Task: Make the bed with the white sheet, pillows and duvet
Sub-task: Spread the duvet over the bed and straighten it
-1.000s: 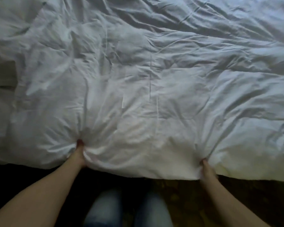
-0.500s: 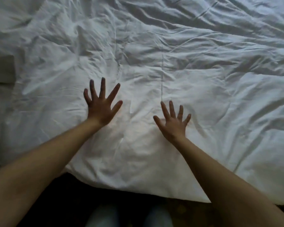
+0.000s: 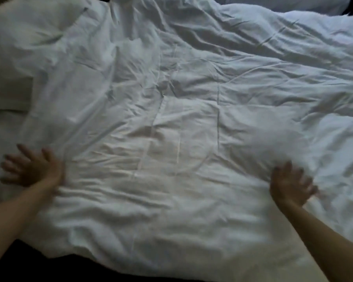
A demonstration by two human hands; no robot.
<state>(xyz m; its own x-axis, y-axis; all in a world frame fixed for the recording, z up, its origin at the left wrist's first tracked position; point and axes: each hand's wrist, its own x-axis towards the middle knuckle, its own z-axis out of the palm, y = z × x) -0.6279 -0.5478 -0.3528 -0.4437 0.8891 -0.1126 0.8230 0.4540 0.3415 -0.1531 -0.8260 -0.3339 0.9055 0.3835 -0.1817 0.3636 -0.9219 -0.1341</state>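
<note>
A creased white duvet (image 3: 192,139) covered most of the bed, with a pillow (image 3: 29,37) showing at the upper left of the frame and the sheet hidden beneath, so the task looked nearly done, with smoothing left. The left hand (image 3: 32,169), lower left, and right hand (image 3: 289,184), lower right, pressed flat on the bedding, fingers spread. The room was dim, with dark floor (image 3: 110,271) along the bottom edge.
</note>
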